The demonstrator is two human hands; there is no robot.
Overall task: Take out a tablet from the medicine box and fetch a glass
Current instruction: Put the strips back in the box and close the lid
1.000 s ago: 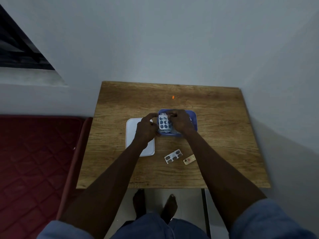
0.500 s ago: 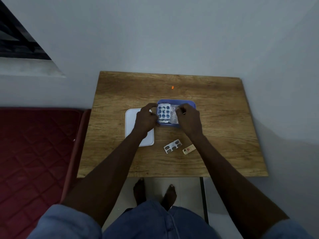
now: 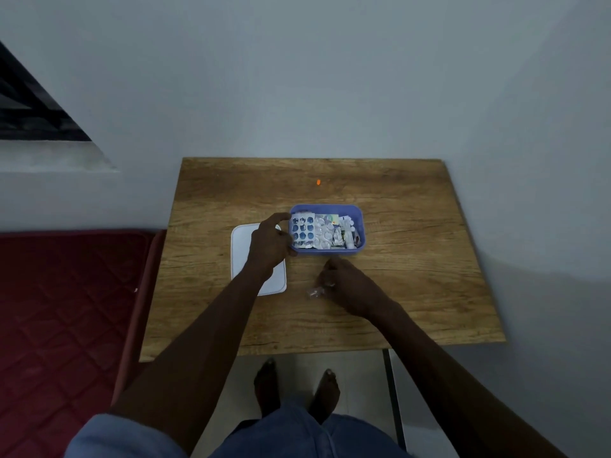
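The blue medicine box stands open mid-table, full of tablet strips. A strip of blue tablets leans at its left end, and my left hand grips that strip's left edge against the box wall. My right hand rests on the table in front of the box, fingers curled on a small clear blister piece that sticks out to the left. The two small strips seen earlier are hidden under this hand. No glass is in view.
The box's white lid lies flat left of the box, partly under my left wrist. A single orange tablet sits behind the box on the wooden table. A red mattress borders the table's left side; grey walls stand behind and to the right.
My right hand left the box and came down to the table in front of it with a clear blister piece. My left hand stayed at the blue strip. The head camera tilted.
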